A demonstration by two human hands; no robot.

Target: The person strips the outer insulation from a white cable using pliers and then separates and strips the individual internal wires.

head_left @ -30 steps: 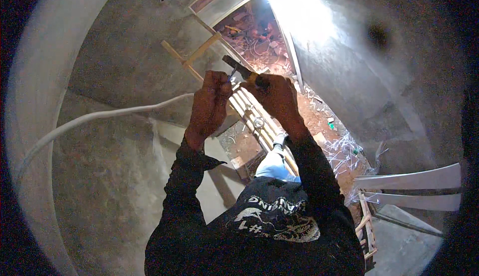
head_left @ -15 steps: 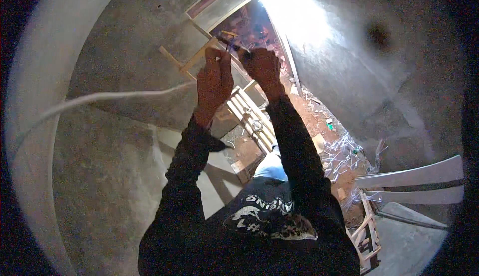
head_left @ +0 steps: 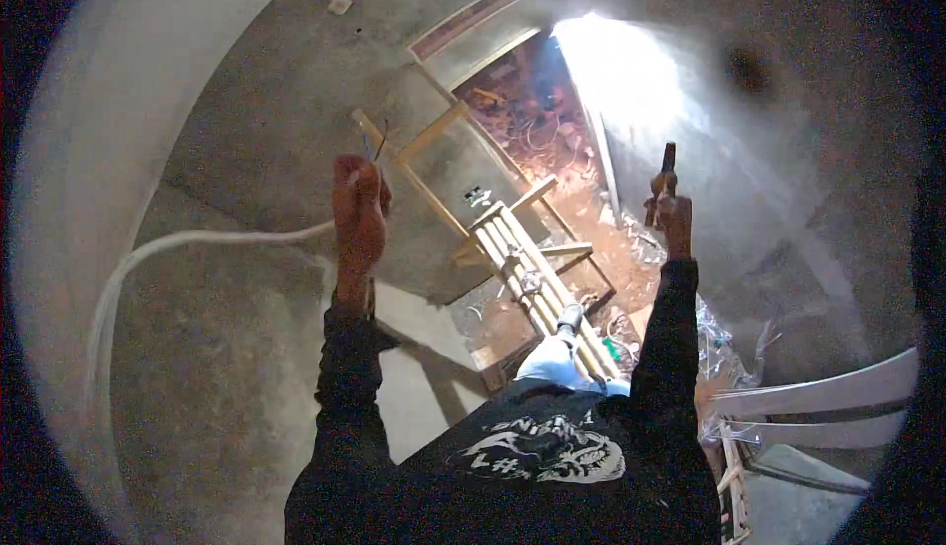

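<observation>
My left hand (head_left: 361,212) is raised on the left, its fingers closed round the end of a white cable (head_left: 232,238). Thin wires (head_left: 375,141), one bluish and one dark, stick up apart from each other above that fist. The cable sags away leftward to the pale curved surface. Well off to the right, my right hand (head_left: 674,225) is wrapped round a pair of pliers (head_left: 669,159). Their dark jaws point upward, and part of the handles is hidden in the fingers. A wide gap separates the tool from the wires.
Beneath me is a narrow platform of wooden poles (head_left: 537,294), with a foot on it. A wooden frame (head_left: 434,131) stands beyond. Debris covers the reddish floor (head_left: 552,141) past the doorway. Bright light (head_left: 626,67) falls on the right wall. A small white box (head_left: 340,3) is on the far wall.
My hands, close together before, are now far apart. The right one has swung right and down with the pliers; the left has shifted left and lower, still gripping the cable.
</observation>
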